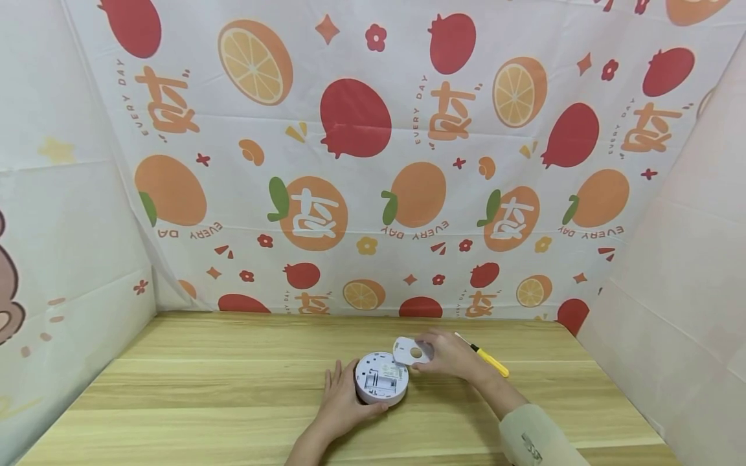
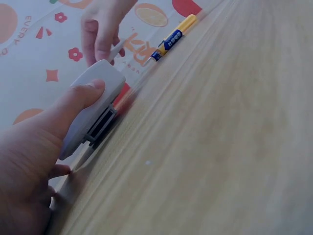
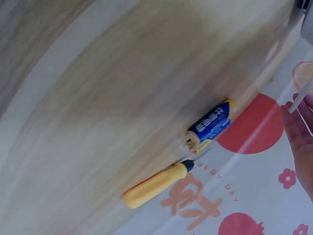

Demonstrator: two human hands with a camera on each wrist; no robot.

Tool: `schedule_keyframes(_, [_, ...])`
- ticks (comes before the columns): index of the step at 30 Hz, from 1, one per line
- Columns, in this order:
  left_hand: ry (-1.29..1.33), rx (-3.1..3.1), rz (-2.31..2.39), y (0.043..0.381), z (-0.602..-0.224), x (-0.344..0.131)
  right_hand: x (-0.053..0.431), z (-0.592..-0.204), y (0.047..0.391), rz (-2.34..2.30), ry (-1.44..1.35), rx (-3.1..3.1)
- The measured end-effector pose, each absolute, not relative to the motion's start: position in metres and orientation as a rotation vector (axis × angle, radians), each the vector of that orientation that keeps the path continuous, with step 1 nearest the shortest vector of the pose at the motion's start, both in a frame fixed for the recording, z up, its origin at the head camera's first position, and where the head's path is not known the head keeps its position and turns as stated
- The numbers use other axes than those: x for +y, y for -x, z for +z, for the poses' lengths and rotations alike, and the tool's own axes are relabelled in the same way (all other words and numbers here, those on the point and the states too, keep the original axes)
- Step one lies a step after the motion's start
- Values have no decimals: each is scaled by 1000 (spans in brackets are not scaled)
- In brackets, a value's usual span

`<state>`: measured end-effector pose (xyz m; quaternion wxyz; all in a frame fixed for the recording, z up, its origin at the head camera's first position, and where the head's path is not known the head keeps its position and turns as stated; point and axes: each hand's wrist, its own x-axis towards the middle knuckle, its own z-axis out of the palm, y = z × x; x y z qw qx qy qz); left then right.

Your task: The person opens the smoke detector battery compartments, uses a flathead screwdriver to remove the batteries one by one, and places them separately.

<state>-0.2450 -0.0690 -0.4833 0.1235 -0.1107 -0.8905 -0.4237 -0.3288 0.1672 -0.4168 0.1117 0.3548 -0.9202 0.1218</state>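
A round white device like a smoke detector (image 1: pixel 381 401) sits on the table, its underside up and a rectangular compartment showing in it. My left hand (image 1: pixel 340 404) grips its side, the thumb across the near rim and the fingers spread at the far left. In the left wrist view that thumb lies on the white casing (image 2: pixel 111 73). My right hand (image 1: pixel 447 355) pinches a thin white plate (image 1: pixel 403 351) with a round hole, held over the device's far right edge. From the head view I cannot tell whether plate and device touch. The plate (image 3: pixel 302 97) appears edge-on in the right wrist view.
A screwdriver (image 1: pixel 492 361) with a yellow handle lies on the wooden table (image 1: pixel 233 388), right of my right hand. Beside it, blue-and-yellow batteries (image 3: pixel 212 121) show in the right wrist view; my right hand hides them in the head view. Fruit-printed cloth (image 1: pixel 373 194) hangs behind.
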Motion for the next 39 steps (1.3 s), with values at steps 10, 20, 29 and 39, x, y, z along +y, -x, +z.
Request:
schedule_keyframes(10, [357,-2592,-1218,244,-482,-70,151,-410,315,314,-1112,-2716])
schedule_keyframes(20, [379,-2601,-1215,244,-482,-70,138,-415,310,411,-1220,-2631])
schedule_keyframes(29, [388,-2599,-1210,244,-482,-70,130,-416,306,392,-1317,-2602])
schedule_keyframes(39, [385,-2600,-1210,244,-483,-70,120,-414,297,367,-1168,-2699])
